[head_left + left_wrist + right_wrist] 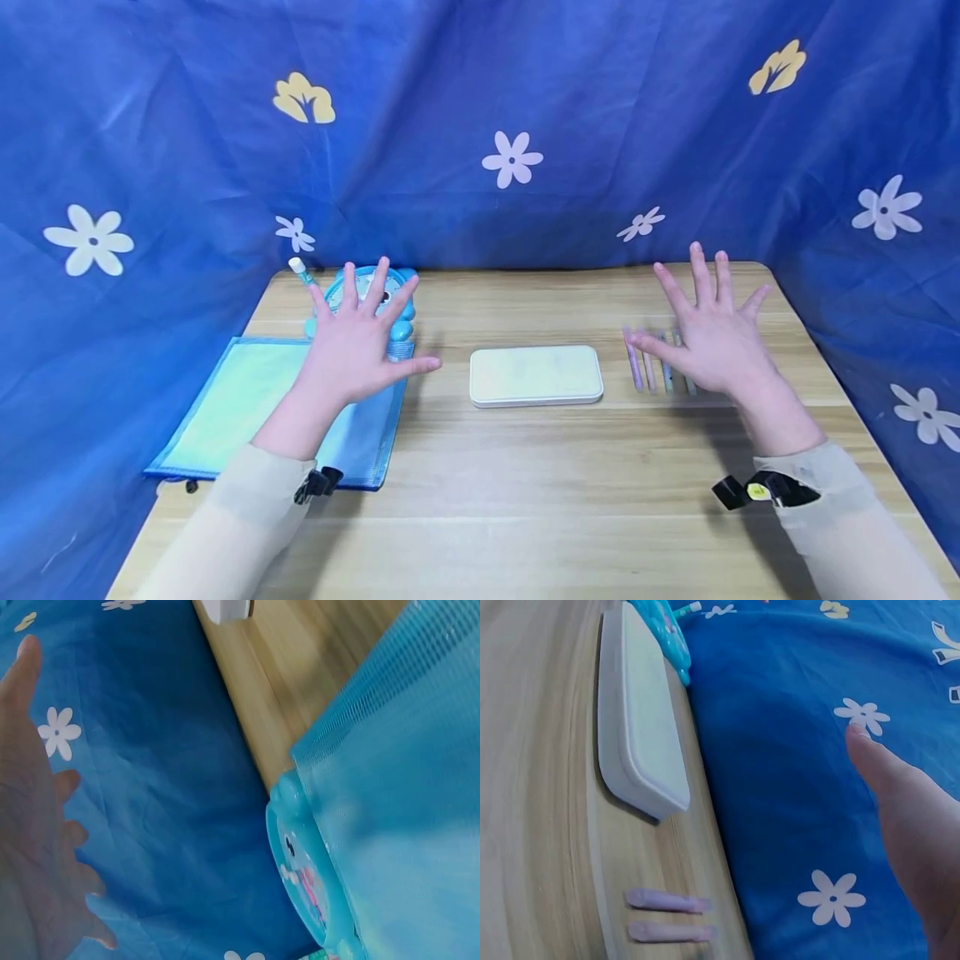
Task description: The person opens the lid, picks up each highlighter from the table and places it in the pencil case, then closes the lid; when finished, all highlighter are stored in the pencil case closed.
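My left hand (350,346) is raised with its fingers spread, over a blue zip pouch (375,450) on the left of the table. Behind its fingertips is a light-blue alarm clock (402,331), partly covered by them in the head view. On the right my other hand (716,346) also hovers with fingers splayed, holding nothing. Under its thumb side lie several slim pastel pens (633,358) in a row, some partly hidden by the hand. Between the hands a white pencil case (536,375) lies flat with its lid down.
The wooden table (525,517) ends at a blue flowered cloth (450,100) hung behind it and along both sides. A white-topped teal stick (298,267) stands out beside the clock. Each sleeve carries a black wrist strap.
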`<state>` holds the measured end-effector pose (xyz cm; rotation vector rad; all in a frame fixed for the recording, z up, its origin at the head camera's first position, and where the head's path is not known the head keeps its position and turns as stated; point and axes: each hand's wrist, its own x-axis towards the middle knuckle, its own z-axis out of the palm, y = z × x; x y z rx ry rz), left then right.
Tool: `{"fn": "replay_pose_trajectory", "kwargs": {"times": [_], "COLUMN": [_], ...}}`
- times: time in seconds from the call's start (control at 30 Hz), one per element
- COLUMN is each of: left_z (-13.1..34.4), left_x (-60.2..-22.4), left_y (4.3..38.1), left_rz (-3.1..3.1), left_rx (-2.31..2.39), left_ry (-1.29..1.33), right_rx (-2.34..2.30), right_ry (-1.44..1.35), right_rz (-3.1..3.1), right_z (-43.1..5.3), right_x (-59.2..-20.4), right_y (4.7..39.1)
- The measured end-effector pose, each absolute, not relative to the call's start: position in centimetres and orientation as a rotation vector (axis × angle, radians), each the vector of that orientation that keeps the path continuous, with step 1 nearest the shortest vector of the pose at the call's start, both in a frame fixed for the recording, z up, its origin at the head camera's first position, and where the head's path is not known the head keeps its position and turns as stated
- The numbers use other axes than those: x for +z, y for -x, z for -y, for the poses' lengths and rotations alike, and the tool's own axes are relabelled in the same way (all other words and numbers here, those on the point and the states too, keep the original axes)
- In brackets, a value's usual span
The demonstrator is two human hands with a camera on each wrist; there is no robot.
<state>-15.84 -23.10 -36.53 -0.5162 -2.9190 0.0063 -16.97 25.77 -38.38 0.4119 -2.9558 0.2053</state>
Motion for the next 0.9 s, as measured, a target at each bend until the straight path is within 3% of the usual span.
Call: {"fn": "replay_pose_trajectory", "kwargs": {"times": [0.47,0.9], "left_z": [21.0,18.5], "left_x": [-37.9,-40.7], "left_y": [14.6,14.2], "left_rz": [2.778,2.881], "left_rx": [-0.449,-1.206], "left_ry": [0.645,0.612], "right_rx": [0.669,1.114], "right_ry": [-0.713,-0.839], "right_rz": [2.772,2.744], "right_z": [-23.0,-21.3], "right_x": [-39.0,-39.5], "right_y": [16.1,15.7]}}
